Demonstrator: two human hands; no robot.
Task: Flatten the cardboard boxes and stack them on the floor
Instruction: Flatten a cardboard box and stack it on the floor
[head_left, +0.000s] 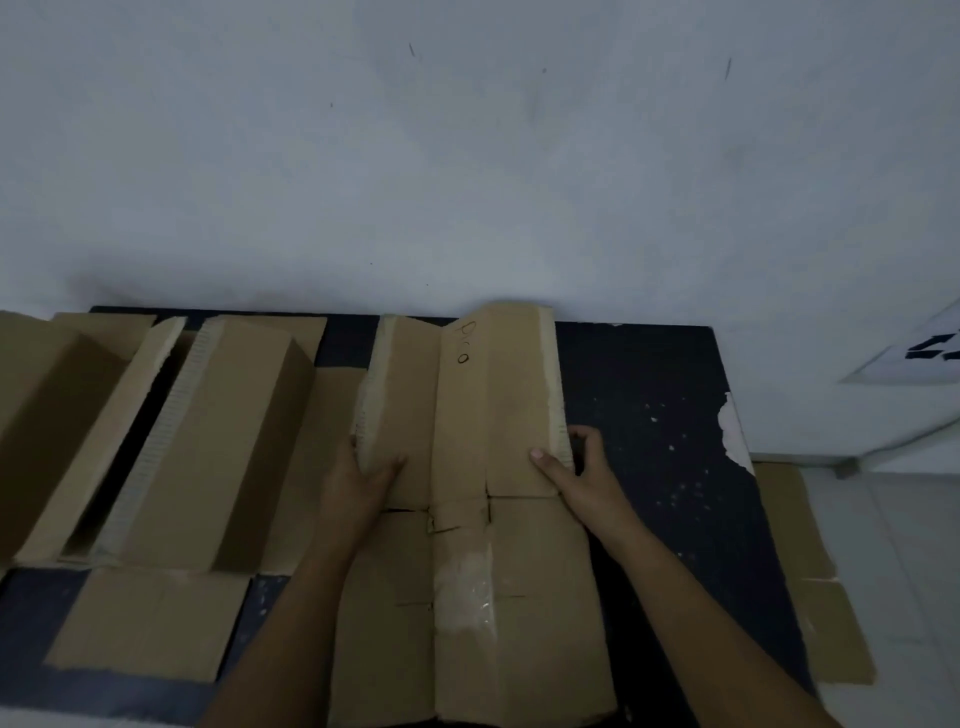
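A brown cardboard box (467, 415) with handwriting on it lies collapsed in the middle of a dark table (649, 415), its flaps spread toward me. My left hand (363, 478) grips its left flap edge, fingers over the top. My right hand (582, 462) holds the right flap edge, thumb on top and fingers behind. Two more boxes stand unflattened at the left: an open one (47, 415) at the far left and a long one (223, 441) beside it.
A white wall rises right behind the table. A flat cardboard piece (826, 597) lies on the pale floor at the right, below the table's chipped right edge (732, 431). A loose flap (150, 623) lies at the front left.
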